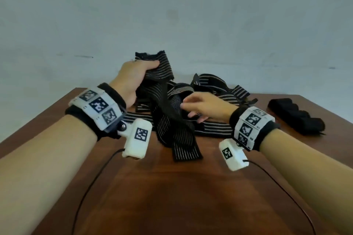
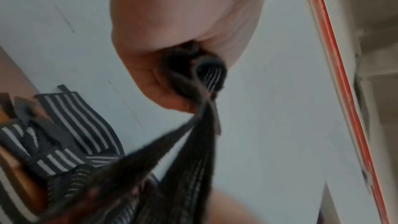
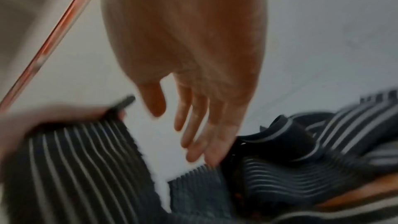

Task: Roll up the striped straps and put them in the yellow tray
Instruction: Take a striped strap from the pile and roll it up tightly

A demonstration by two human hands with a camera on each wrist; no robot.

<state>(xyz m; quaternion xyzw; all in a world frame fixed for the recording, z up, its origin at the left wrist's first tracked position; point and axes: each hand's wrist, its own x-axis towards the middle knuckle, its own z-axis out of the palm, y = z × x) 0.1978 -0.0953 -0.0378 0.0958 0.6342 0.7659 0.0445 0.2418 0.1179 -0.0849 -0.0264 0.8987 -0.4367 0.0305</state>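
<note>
A tangled heap of black straps with pale stripes (image 1: pixel 208 99) lies at the far middle of the brown table (image 1: pixel 172 187). My left hand (image 1: pixel 133 76) grips one striped strap (image 1: pixel 160 68) near its end and holds it raised above the heap; the rest hangs down to the table. In the left wrist view the strap (image 2: pixel 206 74) is bunched inside the curled left hand (image 2: pixel 163 77). My right hand (image 1: pixel 198 107) hovers with straight, spread fingers over the hanging strap, touching or nearly touching it. The right wrist view shows those fingers (image 3: pixel 193 125) extended above striped fabric (image 3: pixel 81 168). No yellow tray shows.
A plain black bundle of fabric (image 1: pixel 298 116) lies at the table's far right. A pale wall stands behind the table. The near half of the table holds only the two wrist cables.
</note>
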